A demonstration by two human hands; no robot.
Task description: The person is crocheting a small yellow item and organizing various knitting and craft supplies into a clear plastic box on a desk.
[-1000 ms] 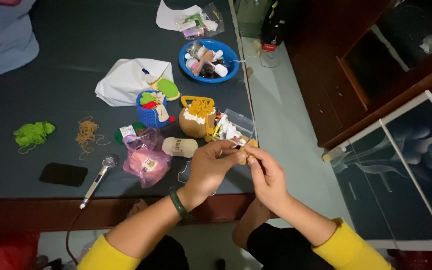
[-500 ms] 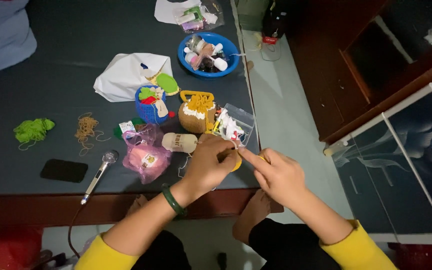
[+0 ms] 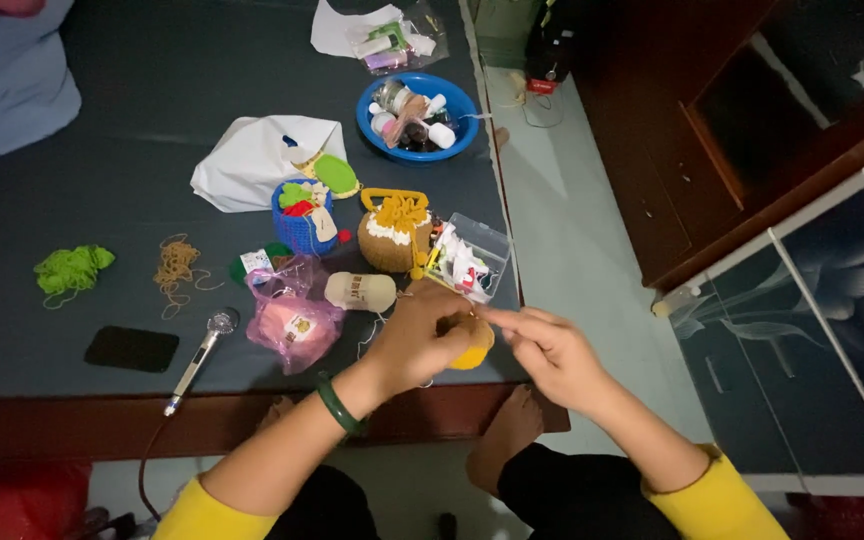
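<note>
Yellow crochet piece | orientation unclear | left hand grip clasps it | right hand fingertips pinched beside it

Home bedroom, doubling as craft corner. Dark grey mattress on low wooden bed frame, pale blue pillow at head. Pale tiled floor alongside, dark wooden cabinet with glass-panelled doors just beside. Bedding strewn with hobby clutter: crocheted basket, blue bowl of small bottles, green yarn, rubber bands, clear plastic box, black phone. Person sits barefoot at bed edge.
</note>
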